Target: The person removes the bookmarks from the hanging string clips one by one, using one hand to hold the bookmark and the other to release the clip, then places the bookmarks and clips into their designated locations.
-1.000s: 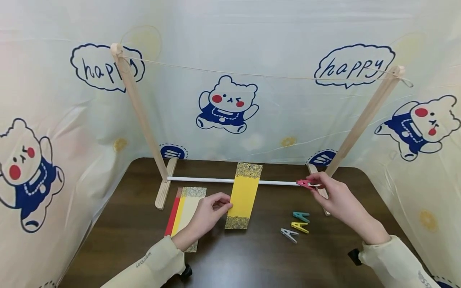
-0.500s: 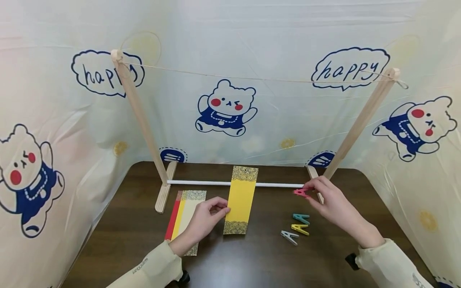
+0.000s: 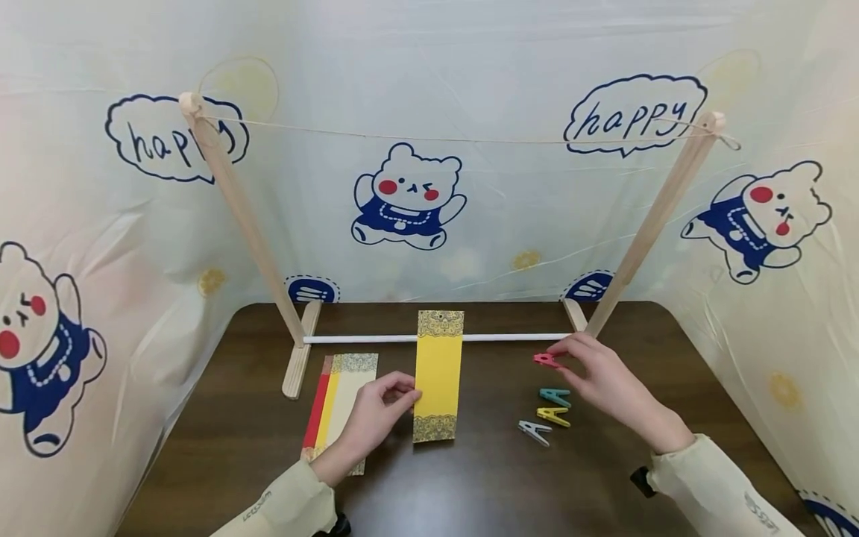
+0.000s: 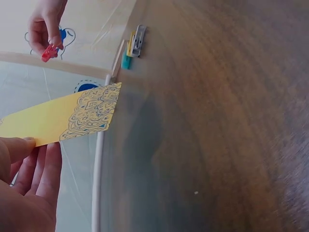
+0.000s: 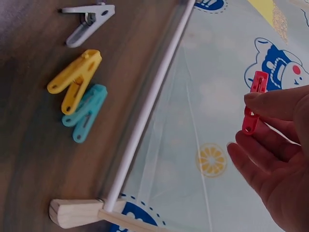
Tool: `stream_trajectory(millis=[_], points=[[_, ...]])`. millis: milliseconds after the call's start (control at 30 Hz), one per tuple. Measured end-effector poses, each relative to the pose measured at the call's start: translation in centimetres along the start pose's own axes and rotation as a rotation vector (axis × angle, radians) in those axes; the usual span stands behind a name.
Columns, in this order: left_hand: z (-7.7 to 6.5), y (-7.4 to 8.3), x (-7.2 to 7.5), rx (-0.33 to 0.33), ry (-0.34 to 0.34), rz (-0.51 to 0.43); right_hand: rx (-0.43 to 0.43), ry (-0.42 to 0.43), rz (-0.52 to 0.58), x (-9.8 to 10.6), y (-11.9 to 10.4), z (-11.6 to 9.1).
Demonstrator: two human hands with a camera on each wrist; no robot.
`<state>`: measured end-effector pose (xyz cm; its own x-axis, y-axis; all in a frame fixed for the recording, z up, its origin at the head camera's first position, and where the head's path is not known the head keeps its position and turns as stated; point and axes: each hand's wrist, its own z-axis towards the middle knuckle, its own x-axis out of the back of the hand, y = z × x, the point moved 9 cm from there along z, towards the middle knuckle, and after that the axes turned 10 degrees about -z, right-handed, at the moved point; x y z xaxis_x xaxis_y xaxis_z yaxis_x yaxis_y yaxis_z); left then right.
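Note:
My left hand (image 3: 379, 414) pinches the left edge of a yellow bookmark-like card (image 3: 438, 377) with dark lace patterns at both ends. In the left wrist view this card (image 4: 53, 118) is held up above the table, thumb on one face and fingers behind. Between thumb and fingers of my right hand (image 3: 607, 380) is a red clothespin (image 5: 256, 101), its tip pointing left toward the card. Below the right hand lie a teal clothespin (image 3: 555, 397), a yellow clothespin (image 3: 553, 416) and a grey clothespin (image 3: 534, 432).
Behind the hands stands a wooden frame with a left post (image 3: 244, 216) and right post (image 3: 651, 224). A thin string (image 3: 403, 138) spans their tops; a white rod (image 3: 362, 339) joins the bases. Red, yellow and cream cards (image 3: 345, 388) lie overlapped under the left forearm on the brown table (image 3: 483, 492).
The right hand has drawn the red clothespin a little left and nearer, turning it in the fingers. The yellow card has swung more upright in the left hand. The head view has shifted slightly.

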<state>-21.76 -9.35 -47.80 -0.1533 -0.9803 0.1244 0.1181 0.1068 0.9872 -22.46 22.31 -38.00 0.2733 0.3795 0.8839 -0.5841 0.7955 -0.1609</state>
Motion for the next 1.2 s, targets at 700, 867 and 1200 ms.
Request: stream_trajectory(millis=[700,867,1200], points=[[-1.4,-2.1,3.4,0.13,0.091,-0.136,0.023,-0.06,0.071,-3.3,-1.5,-0.7],[-2.1,-3.1,5.1,0.203,0.146,-0.149,0.005,-0.128,0.118,-4.9,-1.7,-1.0],[-3.0,-4.5,7.5,0.261,0.182,-0.047,-0.034,-0.22,0.203,-7.2,-2.1,-2.9]])
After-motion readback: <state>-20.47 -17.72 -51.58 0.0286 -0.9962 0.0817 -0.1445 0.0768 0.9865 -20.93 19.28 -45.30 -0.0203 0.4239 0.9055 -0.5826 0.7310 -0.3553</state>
